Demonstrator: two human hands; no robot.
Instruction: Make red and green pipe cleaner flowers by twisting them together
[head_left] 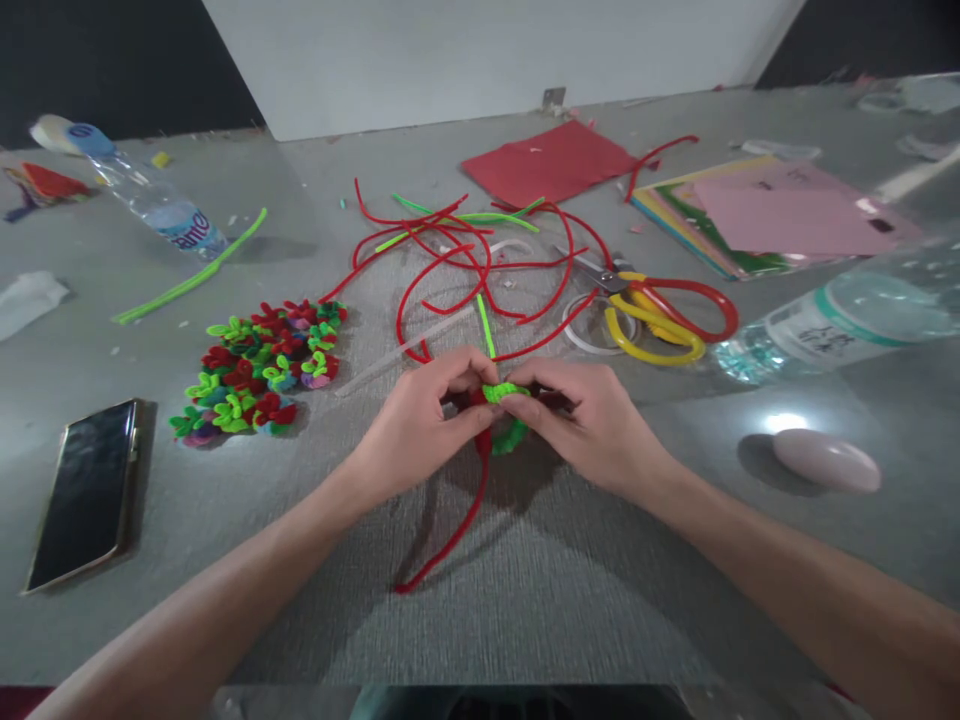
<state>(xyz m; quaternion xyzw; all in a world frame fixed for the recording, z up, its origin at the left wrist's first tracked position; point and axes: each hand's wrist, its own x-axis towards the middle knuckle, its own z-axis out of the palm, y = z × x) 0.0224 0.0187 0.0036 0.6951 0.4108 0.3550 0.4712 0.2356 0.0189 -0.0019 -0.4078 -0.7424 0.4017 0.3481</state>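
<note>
Between my two hands is a small ring wrapped in green and red pipe cleaner [510,436]. My left hand [431,415] pinches its left side, where the red part is. With thumb and forefinger, my right hand [581,415] grips the bright green part at the top right. A loose red pipe cleaner end [454,540] hangs from the ring toward the front of the table. Fingers hide part of the ring. Just beyond my hands lies a loose tangle of red pipe cleaners [487,255] with a few green ones among them.
Red-and-yellow scissors [664,315] lie right of the tangle, near a plastic bottle [832,325] and a computer mouse [825,460]. At left are a cluster of pipe-cleaner pieces [259,370], a phone [90,495] and another bottle [154,195]. Coloured sheets [795,210] lie at back right.
</note>
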